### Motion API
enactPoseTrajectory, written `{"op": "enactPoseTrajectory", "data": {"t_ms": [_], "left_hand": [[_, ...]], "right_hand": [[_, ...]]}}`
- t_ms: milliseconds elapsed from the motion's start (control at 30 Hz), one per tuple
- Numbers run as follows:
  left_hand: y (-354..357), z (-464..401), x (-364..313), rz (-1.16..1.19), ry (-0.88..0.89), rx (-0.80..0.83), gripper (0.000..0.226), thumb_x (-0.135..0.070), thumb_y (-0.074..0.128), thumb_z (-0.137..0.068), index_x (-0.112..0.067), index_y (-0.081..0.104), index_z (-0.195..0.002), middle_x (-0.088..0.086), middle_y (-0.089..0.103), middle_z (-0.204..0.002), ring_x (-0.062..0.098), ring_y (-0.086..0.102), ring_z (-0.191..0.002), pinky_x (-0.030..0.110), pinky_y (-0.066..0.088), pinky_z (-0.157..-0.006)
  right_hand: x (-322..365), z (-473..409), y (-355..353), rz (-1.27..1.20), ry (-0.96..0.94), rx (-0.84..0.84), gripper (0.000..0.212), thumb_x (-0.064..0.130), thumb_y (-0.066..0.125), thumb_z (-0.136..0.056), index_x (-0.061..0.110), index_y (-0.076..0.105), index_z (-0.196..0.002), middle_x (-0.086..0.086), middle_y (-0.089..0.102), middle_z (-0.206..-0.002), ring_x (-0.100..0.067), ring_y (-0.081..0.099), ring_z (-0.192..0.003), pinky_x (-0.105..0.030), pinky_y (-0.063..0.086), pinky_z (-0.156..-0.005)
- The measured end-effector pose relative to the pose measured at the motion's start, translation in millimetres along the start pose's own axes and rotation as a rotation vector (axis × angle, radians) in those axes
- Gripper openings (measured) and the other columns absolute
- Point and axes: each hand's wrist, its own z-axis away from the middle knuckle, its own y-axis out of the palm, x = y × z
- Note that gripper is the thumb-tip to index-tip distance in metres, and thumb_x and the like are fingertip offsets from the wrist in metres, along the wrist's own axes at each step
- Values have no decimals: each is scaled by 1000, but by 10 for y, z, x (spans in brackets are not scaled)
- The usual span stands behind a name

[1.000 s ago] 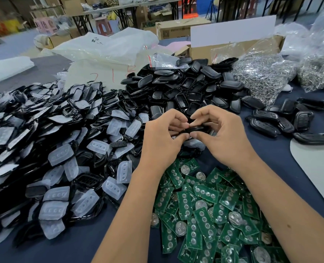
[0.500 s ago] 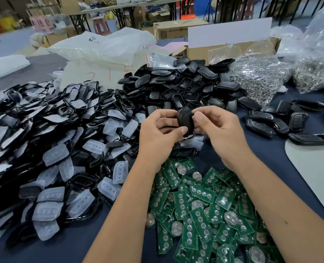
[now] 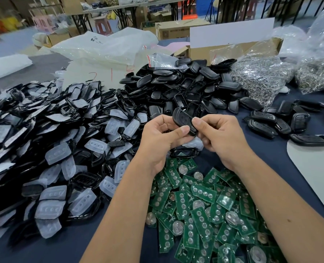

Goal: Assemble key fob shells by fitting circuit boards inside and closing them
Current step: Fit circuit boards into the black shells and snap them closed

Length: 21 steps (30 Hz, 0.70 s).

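1. Left hand clamps its fingers on the black key fob, now raised and turned edge-up.
2. Right hand pinches the fob's lower end; the shell looks closed.
3. Circuit boards wait below the fingers.

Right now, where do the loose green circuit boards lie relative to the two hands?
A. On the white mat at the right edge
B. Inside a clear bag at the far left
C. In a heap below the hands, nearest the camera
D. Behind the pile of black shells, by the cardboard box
C: the green circuit boards lie heaped on the blue cloth below the left hand and right hand, which hold a black key fob.
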Motion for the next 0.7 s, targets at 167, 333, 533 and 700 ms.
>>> {"op": "enactPoseTrajectory", "data": {"t_ms": [167,333,533,700], "left_hand": [[15,10,-6,11,-5,-1,14,9,74,-85,-3,70,-91,27,68,-98,36,75,-89,35,64,-74],[36,-2,7,18,-8,-1,16,9,72,-87,2,69,-102,26,69,-99,34,76,-89,34,64,-74],[17,-25,56,-419,211,-158,41,7,77,-84,-23,58,-104,12,72,-101,26,78,-84,45,65,-77],[-29,-23,41,-482,286,-156,33,0,79,-83,-26,60,-91,7,70,-100,28,77,-84,54,63,-82]], "right_hand": [[1,-2,-4,-37,13,6,38,28,75,-94,2,64,-69,-7,51,-55,-11,39,-42,-17,30,-40],[8,3,-14,-35,-7,-14,35,26,76,-94,2,66,-70,-3,52,-53,-10,39,-42,-18,31,-40],[59,33,-8,542,-339,-100,7,19,82,-89,19,82,-82,11,71,-68,-9,65,-62,-28,50,-59],[79,41,-12,558,-375,-90,3,18,83,-88,19,82,-85,7,72,-75,-14,64,-68,-36,52,-65]]}}
